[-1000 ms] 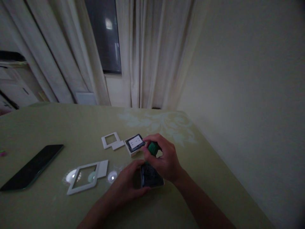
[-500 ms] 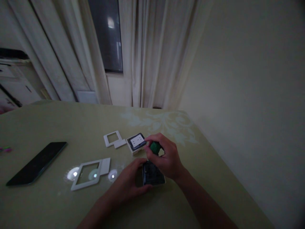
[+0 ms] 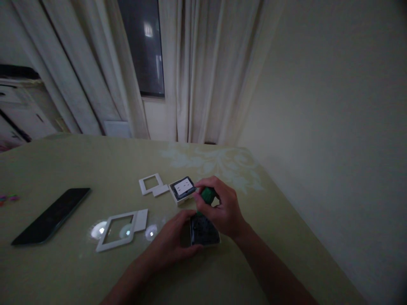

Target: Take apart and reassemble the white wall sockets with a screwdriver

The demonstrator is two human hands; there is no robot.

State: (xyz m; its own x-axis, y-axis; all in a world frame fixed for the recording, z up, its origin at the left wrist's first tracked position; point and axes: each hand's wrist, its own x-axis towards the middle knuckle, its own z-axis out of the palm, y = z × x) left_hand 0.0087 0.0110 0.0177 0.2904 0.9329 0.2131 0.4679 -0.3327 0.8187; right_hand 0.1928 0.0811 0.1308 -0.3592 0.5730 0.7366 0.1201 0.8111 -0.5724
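Observation:
My left hand (image 3: pixel 174 237) grips the left side of a dark wall-socket unit (image 3: pixel 205 233) with a pale rim, thumb at its near edge and fingers at its far edge. Above that unit, my right hand (image 3: pixel 222 207) is closed round the green handle of a screwdriver (image 3: pixel 208 195), its lower part mostly hidden by the fingers. Just beyond lies a second wall socket (image 3: pixel 183 187), with a white slotted face and black surround in a white box. White cover frames rest to the left: a smaller frame (image 3: pixel 144 189) and a larger frame (image 3: pixel 108 247), each with a flat white piece beside it.
A dark flat tablet-like slab (image 3: pixel 51 218) lies on the left of the green tablecloth (image 3: pixel 104 161). Small coloured bits (image 3: pixel 12 198) sit at the far left edge. A wall (image 3: pixel 333 148) borders the table on the right, and curtains (image 3: pixel 206 76) hang behind it.
The hands stay almost in place on the socket unit and screwdriver. The green handle has turned or shifted very slightly, and the whole view has drifted a little.

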